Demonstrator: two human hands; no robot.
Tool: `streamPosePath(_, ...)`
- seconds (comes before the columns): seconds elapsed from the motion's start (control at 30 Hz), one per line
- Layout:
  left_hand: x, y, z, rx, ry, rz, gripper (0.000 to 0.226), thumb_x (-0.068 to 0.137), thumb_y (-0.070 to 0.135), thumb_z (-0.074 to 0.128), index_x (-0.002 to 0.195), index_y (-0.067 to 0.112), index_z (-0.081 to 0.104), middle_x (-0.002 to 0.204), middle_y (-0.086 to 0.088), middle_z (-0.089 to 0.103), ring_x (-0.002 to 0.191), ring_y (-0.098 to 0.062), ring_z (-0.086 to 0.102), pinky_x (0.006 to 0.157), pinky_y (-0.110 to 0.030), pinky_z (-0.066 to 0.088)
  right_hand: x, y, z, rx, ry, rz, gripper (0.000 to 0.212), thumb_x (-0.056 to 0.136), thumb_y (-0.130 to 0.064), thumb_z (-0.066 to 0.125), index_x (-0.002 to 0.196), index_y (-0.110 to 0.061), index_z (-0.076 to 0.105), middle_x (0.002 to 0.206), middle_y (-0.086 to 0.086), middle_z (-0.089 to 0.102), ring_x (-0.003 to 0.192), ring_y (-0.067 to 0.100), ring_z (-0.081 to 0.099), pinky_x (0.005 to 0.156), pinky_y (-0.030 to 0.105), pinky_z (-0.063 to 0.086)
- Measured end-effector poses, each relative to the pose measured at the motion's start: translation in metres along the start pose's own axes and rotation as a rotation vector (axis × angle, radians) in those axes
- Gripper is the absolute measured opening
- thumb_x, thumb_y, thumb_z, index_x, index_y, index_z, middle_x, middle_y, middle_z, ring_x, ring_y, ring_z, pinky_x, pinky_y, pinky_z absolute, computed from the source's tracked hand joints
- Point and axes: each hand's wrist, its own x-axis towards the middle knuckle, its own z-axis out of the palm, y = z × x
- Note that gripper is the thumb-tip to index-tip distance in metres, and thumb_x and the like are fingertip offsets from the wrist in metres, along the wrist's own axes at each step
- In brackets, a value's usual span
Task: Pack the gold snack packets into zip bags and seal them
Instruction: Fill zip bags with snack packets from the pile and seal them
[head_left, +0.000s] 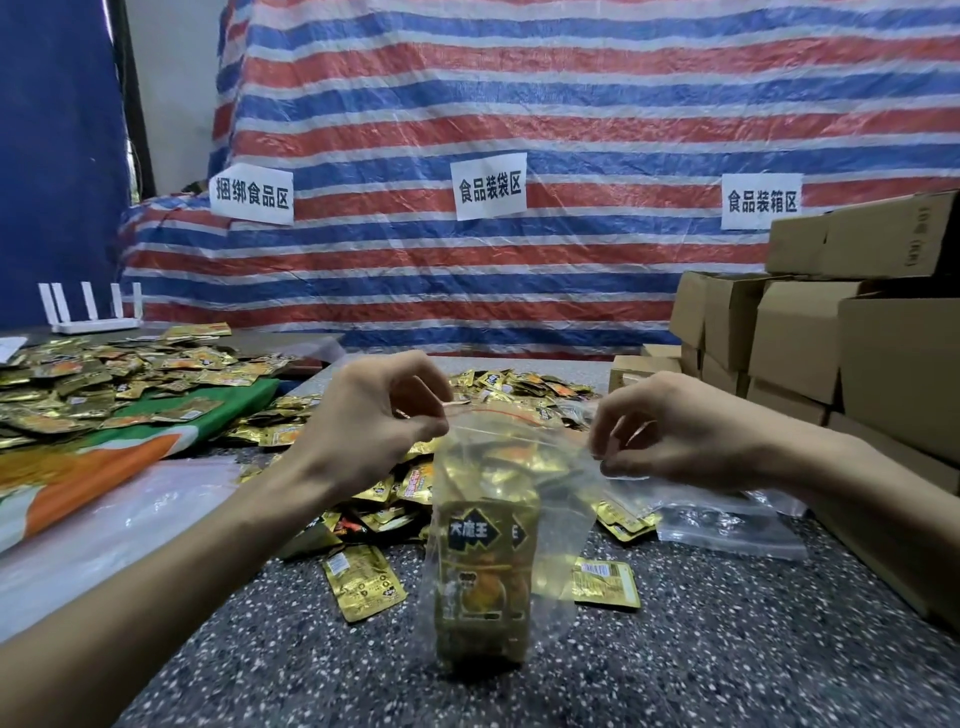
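Observation:
A clear zip bag (550, 519) with a red zip line hangs upright over the speckled table (727, 649), stuffed with gold snack packets (485, 577). My left hand (374, 421) pinches the bag's top edge at its left end. My right hand (670, 431) pinches the top edge at its right end. The zip strip stretches between the two hands. A heap of loose gold packets (519, 387) lies behind the bag, and single packets (363, 582) lie on the table beside it.
More gold packets cover a green and orange bag (130, 452) at the left. Empty zip bags (727, 525) lie at the right, next to stacked cardboard boxes (831, 338). A white router (93, 312) stands at the far left. A striped tarp (519, 130) hangs behind.

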Motion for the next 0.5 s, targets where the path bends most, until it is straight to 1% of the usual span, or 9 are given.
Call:
streamPosePath(0.07,0.001,0.0,-0.001,-0.007,0.042,0.005,0.025,0.075,-0.004,0.08,0.09,0.013,0.069,0.08,0.002,0.073,0.077,-0.009,0.071,0.075,-0.029,0.06,-0.001,0.001,-0.002,-0.046,-0.023,0.016,0.012,0.083,-0.032,0.077,0.084,-0.038,0.066,0.086,-0.01,0.068,0.08,-0.001,0.063,0.076,0.032,0.058)
streamPosePath(0.13,0.002,0.0,-0.002,-0.01,0.067,0.004,0.022,0.076,-0.004,0.079,0.089,0.011,0.069,0.08,0.001,0.073,0.078,-0.01,0.071,0.077,-0.03,0.06,-0.002,0.001,-0.004,-0.086,-0.051,0.028,0.009,0.082,-0.04,0.075,0.085,-0.041,0.066,0.086,-0.009,0.065,0.08,0.001,0.06,0.074,0.034,0.058)
streamPosePath(0.2,0.002,0.0,-0.002,-0.013,0.078,-0.001,0.021,0.076,-0.003,0.079,0.089,0.011,0.069,0.081,0.001,0.073,0.078,-0.01,0.071,0.078,-0.03,0.059,-0.002,0.001,-0.006,-0.066,-0.064,0.009,0.006,0.083,-0.04,0.074,0.082,-0.039,0.068,0.091,-0.012,0.064,0.084,-0.001,0.06,0.077,0.033,0.057)
streamPosePath(0.27,0.002,0.0,-0.002,-0.009,0.104,0.0,0.02,0.076,-0.002,0.079,0.088,0.011,0.069,0.082,0.002,0.073,0.078,-0.009,0.071,0.077,-0.028,0.059,-0.003,0.002,-0.007,0.01,-0.056,-0.007,0.007,0.081,-0.04,0.074,0.08,-0.037,0.068,0.104,-0.014,0.064,0.094,-0.003,0.061,0.085,0.033,0.058)
streamPosePath(0.3,0.002,0.0,-0.003,-0.011,0.124,-0.002,0.02,0.076,-0.001,0.08,0.088,0.012,0.069,0.082,0.003,0.072,0.079,-0.008,0.07,0.077,-0.026,0.059,-0.003,0.003,-0.007,0.059,-0.041,-0.006,0.008,0.08,-0.04,0.073,0.08,-0.036,0.066,0.109,-0.014,0.065,0.098,-0.003,0.062,0.087,0.035,0.058)
streamPosePath(0.33,0.002,-0.001,-0.004,-0.02,0.139,-0.006,0.021,0.076,0.0,0.08,0.088,0.012,0.069,0.083,0.003,0.072,0.079,-0.008,0.07,0.076,-0.024,0.058,-0.003,0.004,-0.006,0.103,-0.021,0.001,0.009,0.08,-0.04,0.072,0.082,-0.034,0.066,0.109,-0.011,0.067,0.098,0.0,0.065,0.087,0.037,0.059)
streamPosePath(0.43,0.001,-0.002,-0.007,-0.053,0.123,-0.022,0.021,0.074,0.002,0.082,0.086,0.013,0.069,0.081,0.003,0.072,0.078,-0.008,0.07,0.073,-0.021,0.058,-0.003,0.011,-0.001,0.215,0.015,0.033,0.01,0.084,-0.026,0.072,0.089,-0.021,0.065,0.088,0.004,0.074,0.08,0.016,0.073,0.076,0.044,0.062)
streamPosePath(0.5,0.0,-0.003,-0.005,-0.051,0.145,-0.018,0.022,0.074,0.001,0.082,0.085,0.014,0.068,0.079,0.003,0.072,0.077,-0.007,0.07,0.072,-0.019,0.057,-0.002,0.013,0.002,0.273,0.072,0.036,0.009,0.082,-0.022,0.074,0.087,-0.02,0.066,0.081,0.006,0.074,0.072,0.02,0.073,0.071,0.042,0.063)
